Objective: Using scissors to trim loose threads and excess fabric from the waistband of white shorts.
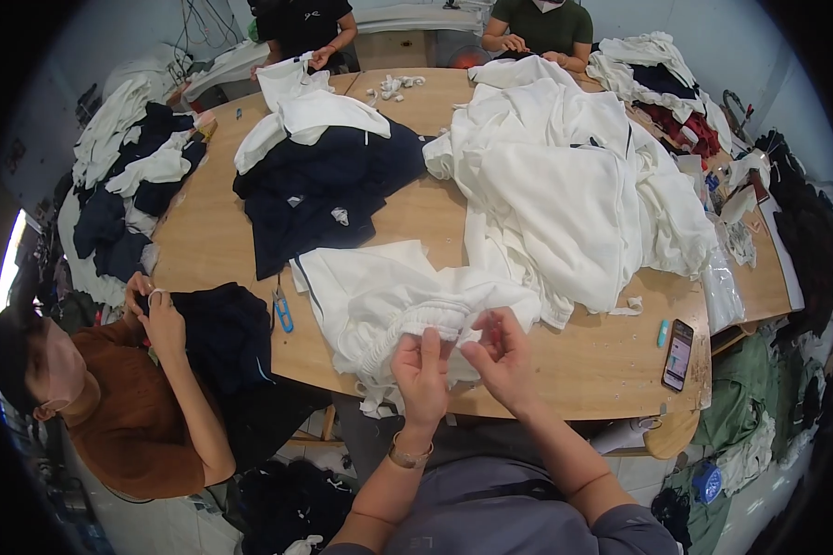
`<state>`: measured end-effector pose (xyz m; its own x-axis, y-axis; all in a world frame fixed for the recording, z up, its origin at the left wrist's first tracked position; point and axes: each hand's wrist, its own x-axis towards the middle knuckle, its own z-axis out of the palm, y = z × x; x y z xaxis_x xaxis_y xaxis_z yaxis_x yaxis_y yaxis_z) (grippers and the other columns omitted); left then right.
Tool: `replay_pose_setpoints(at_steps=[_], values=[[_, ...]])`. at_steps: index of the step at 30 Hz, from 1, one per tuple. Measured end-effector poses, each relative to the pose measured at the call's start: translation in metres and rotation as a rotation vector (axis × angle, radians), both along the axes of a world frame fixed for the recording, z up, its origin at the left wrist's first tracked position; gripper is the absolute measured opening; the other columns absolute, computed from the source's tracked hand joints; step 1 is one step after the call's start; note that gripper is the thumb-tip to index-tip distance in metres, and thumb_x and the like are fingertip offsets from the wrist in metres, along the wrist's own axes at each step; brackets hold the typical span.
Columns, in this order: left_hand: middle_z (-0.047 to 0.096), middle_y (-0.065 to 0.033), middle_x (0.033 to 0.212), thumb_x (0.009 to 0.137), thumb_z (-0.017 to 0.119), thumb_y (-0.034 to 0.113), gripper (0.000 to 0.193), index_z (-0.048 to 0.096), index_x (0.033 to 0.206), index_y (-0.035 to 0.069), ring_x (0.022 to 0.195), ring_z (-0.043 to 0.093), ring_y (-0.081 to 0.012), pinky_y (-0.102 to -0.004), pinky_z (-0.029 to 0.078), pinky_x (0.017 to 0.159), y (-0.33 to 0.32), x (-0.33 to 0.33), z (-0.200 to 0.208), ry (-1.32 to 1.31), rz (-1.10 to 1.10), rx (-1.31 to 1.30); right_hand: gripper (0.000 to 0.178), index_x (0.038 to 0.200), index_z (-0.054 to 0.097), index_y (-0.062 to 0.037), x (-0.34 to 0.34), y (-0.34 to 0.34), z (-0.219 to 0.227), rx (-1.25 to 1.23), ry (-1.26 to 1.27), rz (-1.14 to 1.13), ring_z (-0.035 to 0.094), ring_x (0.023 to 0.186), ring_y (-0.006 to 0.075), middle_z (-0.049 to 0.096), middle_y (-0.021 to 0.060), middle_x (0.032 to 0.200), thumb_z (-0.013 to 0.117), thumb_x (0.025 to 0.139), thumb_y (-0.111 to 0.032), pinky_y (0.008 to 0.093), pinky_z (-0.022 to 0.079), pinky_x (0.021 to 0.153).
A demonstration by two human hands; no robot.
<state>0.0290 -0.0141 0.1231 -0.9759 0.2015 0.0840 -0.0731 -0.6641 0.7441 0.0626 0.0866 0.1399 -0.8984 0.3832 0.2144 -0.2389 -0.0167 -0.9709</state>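
Near the left edge of the wooden table (217,231), a co-worker (125,416) has a dark cloth (217,328) hanging over the edge, perhaps so that the lap carries its weight. The blue snips (283,313) lie just inside this edge, I think to be easy to reach. The white garment (370,287) is spread at the near edge, with its gathered band (430,314) turned toward the person, probably for a close view. The left hand (421,375) pinches the cloth by this band, thumb against fingers. The right hand (502,361) is curled beside it, fingertips near together. Behind, the big white pile (565,203) seems pushed back to leave working room. The phone (678,356) lies by the near right corner, maybe away from the cloth. As for what is hidden: the co-worker's fingers cover what they hold; the lower part of the garment's band is behind the left hand; whether the right fingers hold a thread or a fold, I cannot tell; the pile covers its own lower layers.
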Motion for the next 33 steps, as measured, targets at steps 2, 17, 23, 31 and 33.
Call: replay_pose_setpoints(at_steps=[2, 17, 23, 31, 33], values=[[0.056, -0.0012, 0.078, 0.091, 0.048, 0.014, 0.014, 0.051, 0.085, 0.003, 0.064, 0.05, -0.0038, -0.0175, 0.041, 0.055, -0.003, 0.004, -0.002, -0.004, 0.044, -0.185, 0.015, 0.086, 0.05, -0.0023, -0.003, -0.007, 0.002, 0.009, -0.034, 0.006, 0.03, 0.052, 0.0025, 0.038, -0.0063, 0.059, 0.062, 0.081, -0.009, 0.018, 0.025, 0.045], [0.056, -0.0103, 0.106, 0.094, 0.039, 0.011, 0.023, 0.048, 0.108, -0.003, 0.098, 0.055, -0.0174, -0.0354, 0.045, 0.09, -0.008, -0.006, 0.007, -0.112, -0.145, 0.119, 0.026, 0.083, 0.056, -0.0013, 0.015, 0.004, 0.001, 0.293, 0.018, 0.036, 0.045, 0.045, 0.0197, 0.051, 0.0084, 0.059, 0.067, 0.076, -0.024, 0.0295, 0.037, 0.045], [0.056, -0.0111, 0.107, 0.094, 0.038, 0.014, 0.026, 0.045, 0.113, -0.001, 0.094, 0.057, -0.0183, -0.0293, 0.049, 0.078, -0.007, -0.003, 0.0, -0.065, -0.115, 0.128, 0.026, 0.079, 0.056, -0.001, 0.006, 0.016, -0.007, 0.681, 0.057, -0.085, 0.051, 0.051, 0.018, 0.052, 0.0072, 0.061, 0.07, 0.073, -0.021, 0.0259, 0.039, 0.047], [0.057, -0.0096, 0.105, 0.094, 0.039, 0.012, 0.024, 0.046, 0.112, -0.001, 0.089, 0.058, -0.0146, -0.0249, 0.05, 0.073, -0.006, 0.0, 0.004, -0.068, -0.149, 0.143, 0.027, 0.077, 0.056, -0.0043, 0.004, 0.015, -0.01, 0.927, 0.107, -0.167, 0.055, 0.052, 0.0225, 0.056, 0.0069, 0.065, 0.073, 0.068, -0.024, 0.0296, 0.04, 0.046], [0.056, -0.0055, 0.092, 0.093, 0.043, 0.011, 0.016, 0.05, 0.1, -0.001, 0.081, 0.054, -0.0092, -0.0227, 0.045, 0.071, -0.004, 0.002, 0.011, -0.097, -0.09, 0.08, 0.028, 0.078, 0.056, -0.0043, 0.002, 0.014, -0.01, 0.925, 0.129, -0.175, 0.054, 0.052, 0.0229, 0.055, 0.0068, 0.064, 0.073, 0.068, -0.024, 0.0301, 0.04, 0.046]])
